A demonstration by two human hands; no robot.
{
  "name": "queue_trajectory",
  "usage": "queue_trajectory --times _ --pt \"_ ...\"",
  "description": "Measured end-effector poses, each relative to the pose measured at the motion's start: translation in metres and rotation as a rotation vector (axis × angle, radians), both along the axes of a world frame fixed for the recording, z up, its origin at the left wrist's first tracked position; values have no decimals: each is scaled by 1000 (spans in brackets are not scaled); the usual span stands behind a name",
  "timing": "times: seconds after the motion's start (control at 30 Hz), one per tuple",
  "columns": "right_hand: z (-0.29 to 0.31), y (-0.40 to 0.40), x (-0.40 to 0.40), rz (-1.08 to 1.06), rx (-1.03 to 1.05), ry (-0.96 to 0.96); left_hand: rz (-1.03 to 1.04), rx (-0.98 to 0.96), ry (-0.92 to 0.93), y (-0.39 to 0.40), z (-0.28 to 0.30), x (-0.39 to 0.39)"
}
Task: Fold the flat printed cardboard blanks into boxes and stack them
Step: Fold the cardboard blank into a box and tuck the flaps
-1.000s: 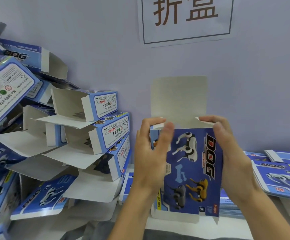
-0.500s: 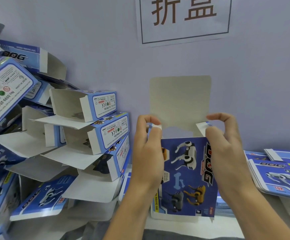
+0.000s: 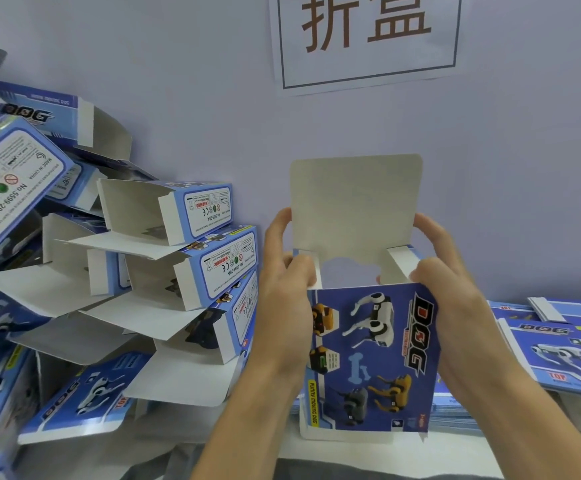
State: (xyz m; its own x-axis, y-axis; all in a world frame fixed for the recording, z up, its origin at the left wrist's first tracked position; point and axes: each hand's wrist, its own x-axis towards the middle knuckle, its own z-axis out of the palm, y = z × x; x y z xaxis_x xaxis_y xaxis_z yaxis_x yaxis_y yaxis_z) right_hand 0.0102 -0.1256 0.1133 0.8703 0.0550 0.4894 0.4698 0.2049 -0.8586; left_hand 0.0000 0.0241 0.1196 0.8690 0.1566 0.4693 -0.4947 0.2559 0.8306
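— Between both hands, status of the dog-print box (image 3: 372, 355)?
— Now squared open, lid flap upright. Left hand (image 3: 287, 292) fingers grip one dust flap, right hand (image 3: 452, 282) the other; both were flatter a second ago. Tucking comes next, I judge.

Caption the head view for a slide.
Both hands hold an upright printed box, top flap raised, beside stacked folded boxes.
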Motion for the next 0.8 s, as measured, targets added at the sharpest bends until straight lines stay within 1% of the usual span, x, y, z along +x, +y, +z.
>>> queue_trajectory --times 0.1,0.27,0.33,0.43,0.53,0.63,0.67,0.8 --pt "0 1 1 14 18 -11 62 16 -54 -2 0 0" --pt "-5 3 0 -76 71 -17 212 41 -190 -7 -1 -1" --pt "-3 3 5 -73 84 -46 200 37 -215 -4 -3 0" --pt "-8 -1 6 -44 78 -99 82 -110 -201 3 -7 4" --pt "-18 6 4 106 230 -55 82 -218 -180 10 -5 4" --pt "-23 10 2 233 360 2 92 -275 -156 16 -3 6" --pt "-23 10 2 250 368 13 94 -285 -147 18 -3 6" --pt "-24 11 3 201 281 2 126 -269 -128 18 -4 6"
